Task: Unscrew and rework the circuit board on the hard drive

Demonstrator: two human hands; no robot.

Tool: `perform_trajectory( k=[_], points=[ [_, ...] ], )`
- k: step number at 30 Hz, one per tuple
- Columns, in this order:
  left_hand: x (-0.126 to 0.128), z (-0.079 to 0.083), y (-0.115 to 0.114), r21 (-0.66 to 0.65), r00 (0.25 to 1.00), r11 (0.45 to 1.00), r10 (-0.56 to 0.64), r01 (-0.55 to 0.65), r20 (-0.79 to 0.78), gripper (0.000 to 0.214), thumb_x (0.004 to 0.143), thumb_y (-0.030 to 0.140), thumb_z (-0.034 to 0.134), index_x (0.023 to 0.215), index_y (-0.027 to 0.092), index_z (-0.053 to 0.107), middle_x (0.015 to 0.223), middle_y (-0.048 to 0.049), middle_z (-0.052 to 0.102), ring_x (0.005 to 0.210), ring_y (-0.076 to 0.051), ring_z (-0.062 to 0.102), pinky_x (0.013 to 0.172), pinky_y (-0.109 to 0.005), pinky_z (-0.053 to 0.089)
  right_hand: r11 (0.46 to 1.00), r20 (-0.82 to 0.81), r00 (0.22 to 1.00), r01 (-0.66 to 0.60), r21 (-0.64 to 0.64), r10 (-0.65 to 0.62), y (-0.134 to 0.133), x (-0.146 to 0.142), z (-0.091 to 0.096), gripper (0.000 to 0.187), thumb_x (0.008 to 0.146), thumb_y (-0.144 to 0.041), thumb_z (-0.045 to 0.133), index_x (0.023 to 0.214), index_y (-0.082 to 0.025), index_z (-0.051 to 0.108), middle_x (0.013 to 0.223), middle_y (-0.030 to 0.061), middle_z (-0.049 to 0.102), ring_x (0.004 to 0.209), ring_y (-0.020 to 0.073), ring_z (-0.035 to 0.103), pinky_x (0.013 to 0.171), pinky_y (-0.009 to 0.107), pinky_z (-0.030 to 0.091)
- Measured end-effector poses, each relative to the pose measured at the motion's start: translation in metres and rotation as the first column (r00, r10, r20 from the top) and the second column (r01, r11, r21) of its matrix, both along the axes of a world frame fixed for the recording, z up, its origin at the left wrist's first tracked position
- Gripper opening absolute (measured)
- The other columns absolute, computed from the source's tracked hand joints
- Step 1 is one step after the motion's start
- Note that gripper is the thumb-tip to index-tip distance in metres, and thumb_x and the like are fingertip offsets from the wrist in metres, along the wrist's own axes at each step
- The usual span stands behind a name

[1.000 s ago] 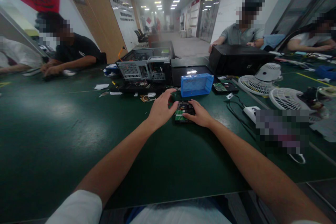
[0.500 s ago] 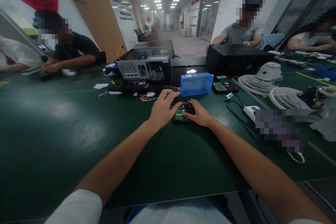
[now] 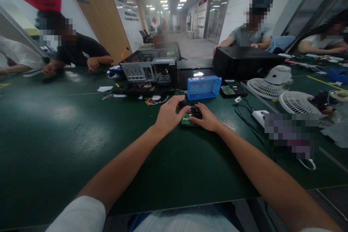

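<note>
A hard drive (image 3: 186,121) lies on the green table in front of me, its green circuit board and black casing facing up. My right hand (image 3: 206,117) grips its right side, thumb across the board and fingers along the far edge. Over the drive's left side, my left hand (image 3: 170,113) pinches a black-handled screwdriver (image 3: 182,103) between thumb and fingers. Its tip cannot be made out. Just beyond the hands, a blue plastic bin (image 3: 203,97) rests on its side with the opening towards me.
An opened computer case (image 3: 148,72) stands behind on the left, small parts and cables before it. Another circuit-board drive (image 3: 233,90) lies right of the bin. White fans (image 3: 277,79) and a power strip (image 3: 260,116) occupy the right. Across the table a person holds a black case (image 3: 244,61).
My left hand has dipped slightly, and the black handle in its fingers shows more clearly. My right hand stays on the hard drive. The co-worker at left has raised one hand.
</note>
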State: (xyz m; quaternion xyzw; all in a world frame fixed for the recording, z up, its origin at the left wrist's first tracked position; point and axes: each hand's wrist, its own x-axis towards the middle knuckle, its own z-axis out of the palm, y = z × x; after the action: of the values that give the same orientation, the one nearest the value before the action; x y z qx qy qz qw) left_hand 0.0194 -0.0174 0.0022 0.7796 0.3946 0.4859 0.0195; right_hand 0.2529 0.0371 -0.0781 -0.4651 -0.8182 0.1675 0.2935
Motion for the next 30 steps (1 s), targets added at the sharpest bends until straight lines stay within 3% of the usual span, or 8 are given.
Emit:
perform_trajectory(
  k=[4,10,13,19,25,30],
  points=[
    [0.005,0.000,-0.005,-0.021,0.997,1.000,-0.020,0.021,0.077,0.037,0.086,0.029,0.081,0.112,0.021,0.057,0.126,-0.0075,0.068,0.108,-0.020,0.071,0.089,-0.033,0.062,1.000,0.003,1.000,-0.008,0.002,0.008,0.001,0.001,-0.001,0.085,0.085,-0.065,0.070,0.151,-0.016,0.047,0.153,0.0203,0.049,0.152,0.0341,0.035,0.124,0.051,0.030],
    [0.002,0.011,-0.005,-0.090,0.991,0.994,-0.046,0.058,0.128,0.021,0.088,0.021,0.075,0.107,0.020,0.065,0.120,-0.0076,0.064,0.110,-0.021,0.067,0.084,-0.032,0.062,1.000,0.008,1.000,0.012,-0.020,-0.012,0.001,0.001,-0.001,0.089,0.085,-0.066,0.069,0.152,-0.014,0.045,0.157,0.0223,0.044,0.151,0.0339,0.036,0.124,0.050,0.030],
    [-0.003,0.017,-0.003,-0.086,0.999,0.996,-0.014,0.018,0.046,0.023,0.090,0.017,0.071,0.113,0.022,0.069,0.118,-0.0069,0.064,0.109,-0.021,0.065,0.087,-0.034,0.060,1.000,0.010,1.000,0.014,-0.024,-0.014,0.000,0.000,0.000,0.088,0.085,-0.066,0.069,0.152,-0.013,0.046,0.157,0.0227,0.044,0.151,0.0337,0.036,0.124,0.049,0.030],
    [-0.002,0.022,-0.006,-0.053,0.991,0.998,-0.029,0.022,-0.128,0.036,0.098,0.008,0.051,0.129,0.021,0.063,0.130,-0.0077,0.067,0.122,-0.022,0.063,0.109,-0.043,0.051,1.000,0.015,1.000,0.021,-0.010,-0.021,-0.002,-0.001,0.003,0.087,0.086,-0.064,0.069,0.152,-0.013,0.046,0.158,0.0218,0.043,0.151,0.0333,0.037,0.124,0.049,0.031],
    [-0.001,0.017,-0.004,-0.212,0.998,0.976,-0.059,0.058,0.005,0.035,0.092,0.016,0.064,0.126,0.025,0.062,0.118,-0.0036,0.070,0.099,-0.019,0.068,0.091,-0.035,0.057,1.000,-0.003,1.000,0.009,-0.021,-0.009,-0.004,-0.001,0.004,0.085,0.086,-0.063,0.069,0.151,-0.013,0.047,0.157,0.0222,0.045,0.151,0.0335,0.036,0.124,0.049,0.032],
    [-0.005,0.012,0.003,-0.263,0.989,0.957,-0.097,0.124,0.113,0.035,0.091,0.012,0.061,0.123,0.026,0.060,0.113,-0.0028,0.069,0.095,-0.018,0.067,0.091,-0.036,0.056,1.000,-0.013,1.000,0.004,-0.014,-0.004,-0.003,-0.001,0.003,0.085,0.086,-0.064,0.069,0.152,-0.015,0.046,0.157,0.0206,0.045,0.151,0.0335,0.036,0.124,0.050,0.031]
  ],
)
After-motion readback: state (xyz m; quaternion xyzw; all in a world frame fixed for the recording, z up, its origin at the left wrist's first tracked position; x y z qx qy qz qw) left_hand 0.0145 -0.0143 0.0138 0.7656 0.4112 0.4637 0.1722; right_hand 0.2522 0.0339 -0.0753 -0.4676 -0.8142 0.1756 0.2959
